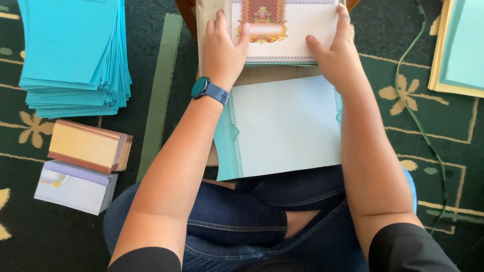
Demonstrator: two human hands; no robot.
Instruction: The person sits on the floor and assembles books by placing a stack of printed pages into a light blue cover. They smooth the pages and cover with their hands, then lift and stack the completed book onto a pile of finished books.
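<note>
Both my hands are up at 12 o'clock on a white printed card with a red-and-gold ornamental panel and a patterned border (285,35). My left hand (222,50), with a blue smartwatch (204,89) on the wrist, lies flat on the card's left edge, thumb pressing its face and fingers over the side, gripping it. My right hand (335,55) pinches the right edge, thumb on top and fingers behind. The card tops a thin stack of similar sheets, which rests on a pale wooden board (262,75).

Just below, toward 6 o'clock, a pale blue sheet with teal scalloped side borders (285,126) lies across my lap over dark blue jeans (242,216), between my forearms.

At 10 o'clock sits a tall fanned stack of turquoise paper (73,55). At 8 o'clock are two blocks of cards, an orange-tan block (88,146) resting partly on a lavender-and-white block (73,189). At 2 o'clock there's a cream-and-teal stack of sheets (461,48). A thin green cord (418,116) runs down the dark green patterned carpet (30,236) at 3 o'clock.
</note>
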